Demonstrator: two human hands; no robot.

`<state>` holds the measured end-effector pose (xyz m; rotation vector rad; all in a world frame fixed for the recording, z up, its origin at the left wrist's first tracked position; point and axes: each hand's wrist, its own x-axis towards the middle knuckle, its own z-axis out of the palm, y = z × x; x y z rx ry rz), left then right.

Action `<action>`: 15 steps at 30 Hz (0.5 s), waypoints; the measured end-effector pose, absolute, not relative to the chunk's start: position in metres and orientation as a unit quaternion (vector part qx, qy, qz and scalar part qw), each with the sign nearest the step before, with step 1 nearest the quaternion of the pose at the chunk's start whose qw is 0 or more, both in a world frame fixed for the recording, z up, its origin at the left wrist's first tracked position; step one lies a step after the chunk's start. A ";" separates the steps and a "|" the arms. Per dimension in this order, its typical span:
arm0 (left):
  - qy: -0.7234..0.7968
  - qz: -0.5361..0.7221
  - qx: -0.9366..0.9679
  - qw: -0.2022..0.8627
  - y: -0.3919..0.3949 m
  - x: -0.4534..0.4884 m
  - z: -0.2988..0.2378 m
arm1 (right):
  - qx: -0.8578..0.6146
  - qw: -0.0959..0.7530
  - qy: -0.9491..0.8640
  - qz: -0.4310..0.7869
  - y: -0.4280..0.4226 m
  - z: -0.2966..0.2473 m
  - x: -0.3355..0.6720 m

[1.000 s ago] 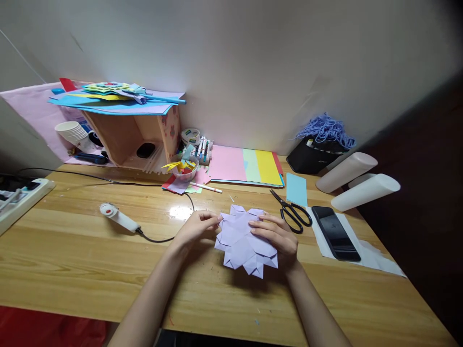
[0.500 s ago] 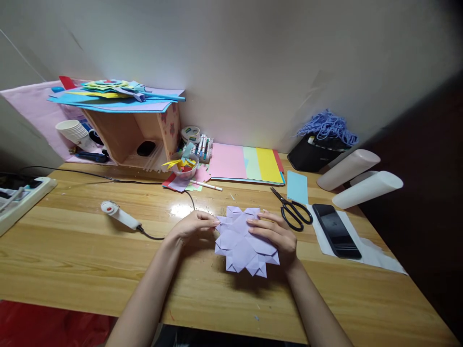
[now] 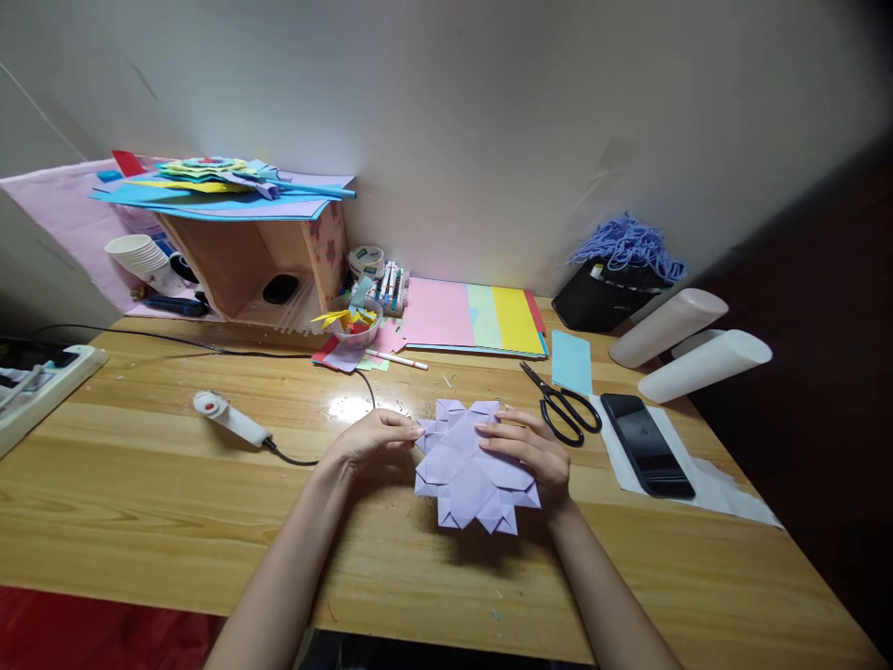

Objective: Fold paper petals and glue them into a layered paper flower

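Note:
A folded lilac paper flower (image 3: 466, 475) with several pointed petals is held just over the wooden table, its shadow falling below it. My left hand (image 3: 380, 439) pinches the tip of a petal at its upper left between thumb and fingers. On the right side, my right hand (image 3: 534, 451) grips the flower, fingers lying across its upper face; the thumb is hidden beneath. Black-handled scissors (image 3: 566, 409) lie just beyond my right hand, blades pointing away. A small light blue paper sheet (image 3: 571, 361) rests behind them.
A glue gun (image 3: 232, 419) with a black cord lies to the left. Coloured paper sheets (image 3: 439, 316), a bowl of paper scraps (image 3: 357, 326) and a box (image 3: 244, 265) stand at the back. On the right are a phone (image 3: 646, 442), white rolls (image 3: 704, 365) and a black yarn holder (image 3: 606, 296).
Both hands keep their hold on the paper flower. Its lower edge has shifted very slightly to the right, and the camera view has moved a little.

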<state>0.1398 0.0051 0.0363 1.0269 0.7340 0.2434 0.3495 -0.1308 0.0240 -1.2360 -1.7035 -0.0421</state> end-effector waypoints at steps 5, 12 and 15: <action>0.365 0.114 0.500 0.777 0.007 0.140 0.034 | -0.509 0.499 -0.701 -0.008 -0.128 0.020 0.351; 0.355 0.153 0.536 0.751 0.006 0.142 0.044 | -0.512 0.502 -0.696 -0.021 -0.125 0.018 0.351; 0.349 0.164 0.530 0.755 0.005 0.143 0.047 | -0.513 0.501 -0.696 -0.018 -0.125 0.018 0.351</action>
